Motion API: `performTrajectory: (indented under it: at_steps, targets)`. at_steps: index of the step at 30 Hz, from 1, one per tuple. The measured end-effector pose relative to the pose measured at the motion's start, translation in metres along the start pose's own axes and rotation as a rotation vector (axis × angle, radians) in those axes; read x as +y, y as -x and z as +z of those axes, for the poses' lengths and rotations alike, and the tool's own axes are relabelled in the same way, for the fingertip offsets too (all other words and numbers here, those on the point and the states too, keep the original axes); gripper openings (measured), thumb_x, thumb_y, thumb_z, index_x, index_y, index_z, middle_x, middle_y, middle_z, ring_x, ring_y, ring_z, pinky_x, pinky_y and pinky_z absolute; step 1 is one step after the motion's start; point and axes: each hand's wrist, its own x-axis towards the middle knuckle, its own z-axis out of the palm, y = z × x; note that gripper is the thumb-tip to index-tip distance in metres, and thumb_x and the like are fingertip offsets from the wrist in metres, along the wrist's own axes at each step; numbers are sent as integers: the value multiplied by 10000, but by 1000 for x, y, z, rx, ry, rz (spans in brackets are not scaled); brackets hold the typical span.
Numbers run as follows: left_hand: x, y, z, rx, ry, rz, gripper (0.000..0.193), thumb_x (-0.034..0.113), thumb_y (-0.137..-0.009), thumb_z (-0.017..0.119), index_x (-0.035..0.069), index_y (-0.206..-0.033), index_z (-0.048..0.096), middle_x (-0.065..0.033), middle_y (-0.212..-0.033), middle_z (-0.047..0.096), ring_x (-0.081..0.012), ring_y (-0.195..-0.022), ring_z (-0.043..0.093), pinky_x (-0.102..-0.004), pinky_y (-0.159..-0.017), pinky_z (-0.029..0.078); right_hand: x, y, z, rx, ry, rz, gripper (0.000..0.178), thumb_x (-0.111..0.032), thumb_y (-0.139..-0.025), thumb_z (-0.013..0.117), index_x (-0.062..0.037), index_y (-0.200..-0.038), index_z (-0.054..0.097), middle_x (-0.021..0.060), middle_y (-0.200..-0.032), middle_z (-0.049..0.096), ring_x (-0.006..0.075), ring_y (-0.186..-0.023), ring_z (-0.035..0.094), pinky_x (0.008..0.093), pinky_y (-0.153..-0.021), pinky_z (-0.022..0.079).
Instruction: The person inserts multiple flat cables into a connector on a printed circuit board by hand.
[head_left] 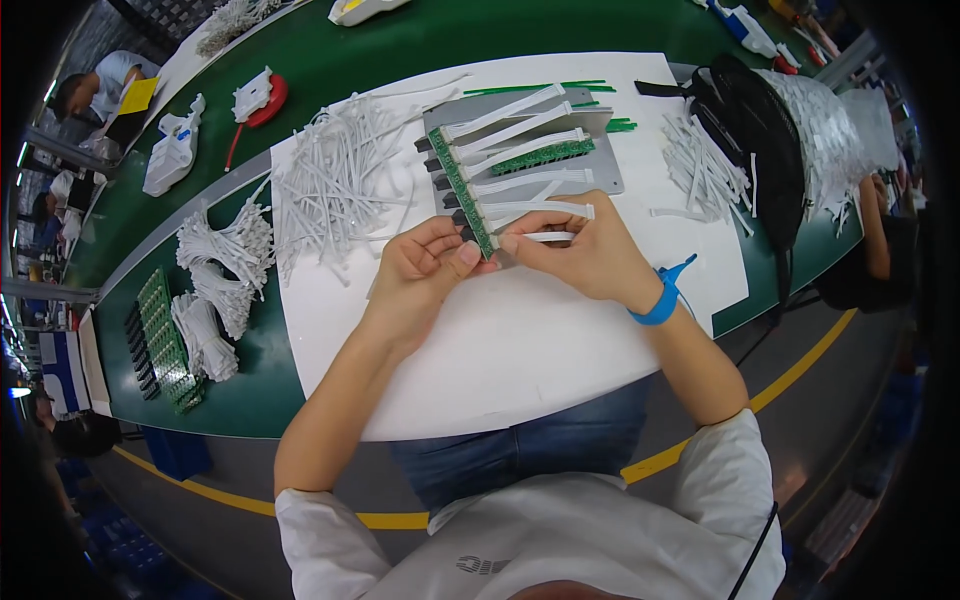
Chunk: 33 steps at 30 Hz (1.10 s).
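Note:
A narrow green circuit board strip [457, 180] runs slantwise across a grey metal plate [606, 172], black blocks along its left side. Several short white ribbon cables [515, 112] stretch rightward from it. My left hand [425, 275] is closed on the strip's near end, thumb and fingers pinching its left side. At that same end, my right hand [585, 255] pinches a short white cable [552, 237], its tip against the strip; the fingers partly hide the contact. A second green board [543, 157] lies on the plate beneath the cables. A blue strap [660, 300] circles my right wrist.
White sheeting [470, 370] covers the green table. Loose white cables [335, 185] are heaped at left, with a smaller pile [705, 170] at right beside a black bag [755, 130]. Cable bundles [225, 260] and green board panels [168, 340] lie far left. Other people sit nearby.

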Motion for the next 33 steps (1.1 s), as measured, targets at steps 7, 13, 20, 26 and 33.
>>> performTrajectory:
  at_steps: [7,13,20,26,33]
  targets:
    - [5,-10,-6,-88,-58,39,268,6,-857,661,-19,-1098,544,-122,-1024,640,-163,-890,650,-280,-829,542,-3,0,-4,45,102,-37,160,-96,-820,729,36,-905,698,48,-853,684,78,-773,612,195,-640,500]
    - [4,-11,-2,-93,-113,160,469,-53,-793,703,-4,-1188,454,-114,-1045,633,-158,-939,641,-283,-847,533,15,3,-2,214,87,-163,291,-180,-856,705,44,-1026,632,64,-833,640,81,-692,584,214,-549,472]
    - [2,-8,9,-74,-174,270,562,-112,-723,729,-8,-1197,445,-141,-1065,626,-173,-946,639,-294,-867,526,7,11,2,-21,-317,151,591,-306,-965,540,-70,-1415,238,144,-938,586,153,-673,601,251,-486,466]
    - [7,-9,1,63,-190,395,540,-133,-690,740,-20,-1148,477,-107,-985,605,-195,-953,640,-314,-816,557,9,19,10,38,-329,6,680,-330,-949,565,19,-1401,196,148,-896,582,161,-654,604,276,-476,496]
    - [13,-6,-15,-13,-336,308,483,-72,-720,759,-31,-1132,510,-137,-1076,599,-200,-951,645,-305,-807,564,-17,-11,16,-196,-155,85,387,-232,-986,497,8,-1284,438,111,-831,610,123,-632,599,245,-486,512]
